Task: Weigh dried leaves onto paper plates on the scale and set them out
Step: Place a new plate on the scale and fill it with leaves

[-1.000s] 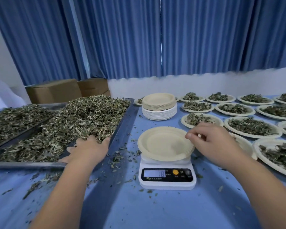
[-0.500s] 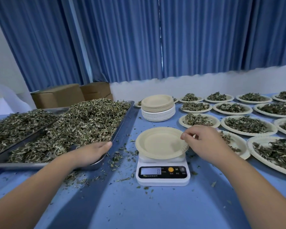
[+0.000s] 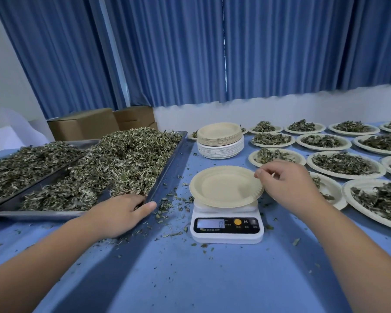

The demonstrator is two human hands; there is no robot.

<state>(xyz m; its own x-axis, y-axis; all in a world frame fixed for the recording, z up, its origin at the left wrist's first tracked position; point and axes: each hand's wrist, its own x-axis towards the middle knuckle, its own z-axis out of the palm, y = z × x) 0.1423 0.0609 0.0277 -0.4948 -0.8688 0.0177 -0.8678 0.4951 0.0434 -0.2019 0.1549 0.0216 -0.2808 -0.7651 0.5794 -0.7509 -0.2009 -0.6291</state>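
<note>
An empty beige paper plate [image 3: 221,188] sits on the white digital scale [image 3: 226,237] at mid table. My right hand [image 3: 289,184] pinches the plate's right rim with thumb and forefinger. Left of the scale, a steel tray [image 3: 167,168] holds a heap of dried leaves [image 3: 127,159]. My left hand [image 3: 120,215] grips the tray's near right corner. Its fingers curl over the rim into the leaves and its thumb lies outside the rim.
A stack of unused paper plates [image 3: 219,143] stands behind the scale. Several plates filled with leaves [image 3: 343,163] cover the table's right side. A second tray of leaves [image 3: 20,159] lies far left, with cardboard boxes [image 3: 84,127] behind it. Leaf crumbs litter the blue table.
My left hand drew back from the leaf heap to the tray's near right corner. My right hand stayed at the plate's rim. The scale reading dropped to about zero.
</note>
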